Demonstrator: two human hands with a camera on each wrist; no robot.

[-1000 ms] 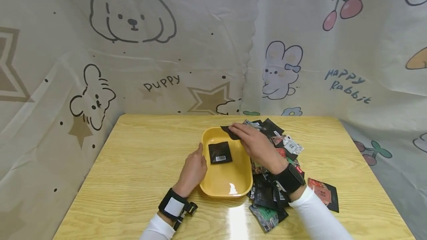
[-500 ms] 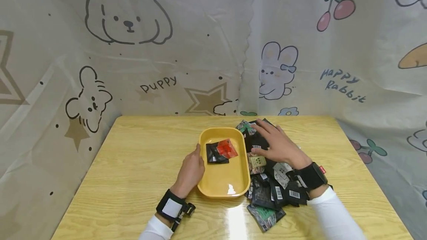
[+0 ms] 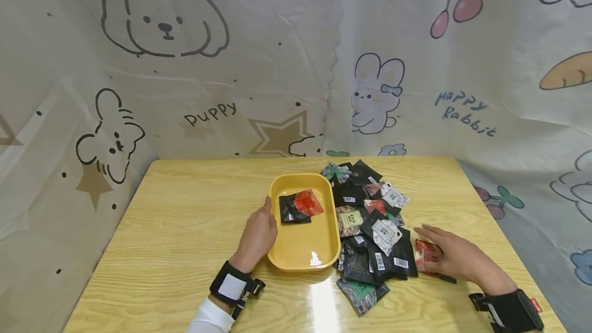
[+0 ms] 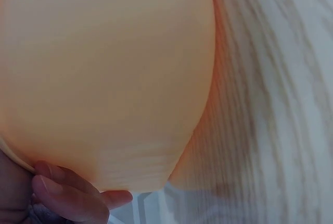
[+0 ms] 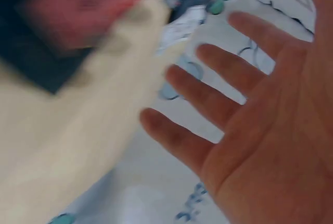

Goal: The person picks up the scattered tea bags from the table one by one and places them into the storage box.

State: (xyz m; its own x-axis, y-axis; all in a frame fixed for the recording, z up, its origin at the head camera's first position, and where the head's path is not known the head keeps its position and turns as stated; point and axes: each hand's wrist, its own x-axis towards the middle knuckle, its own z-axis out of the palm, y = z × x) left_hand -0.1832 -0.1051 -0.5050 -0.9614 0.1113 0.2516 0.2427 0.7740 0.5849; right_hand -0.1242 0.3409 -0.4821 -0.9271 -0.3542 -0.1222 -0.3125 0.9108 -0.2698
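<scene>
Four loosely spread fingers of your right hand (image 3: 452, 255) are over a red packet (image 3: 423, 254); your left hand (image 3: 256, 231) grips the yellow tray (image 3: 302, 251) to its right. Only two packets (image 3: 301, 206) are inside, so it looks early; most lie heaped (image 3: 386, 233) between your hands.

Beyond the yellow wood-grained tabletop (image 3: 194, 209) I can see a pale, creased cloth (image 3: 305, 4). On its left is a line-drawn puppy (image 3: 165, 28), with the lettering "puppy" (image 3: 210, 113) below; farther right come a brown star (image 3: 279, 135), a rabbit (image 3: 376, 94) wearing a bow, pink cherries (image 3: 467, 8) and an orange carrot (image 3: 566, 72).
</scene>
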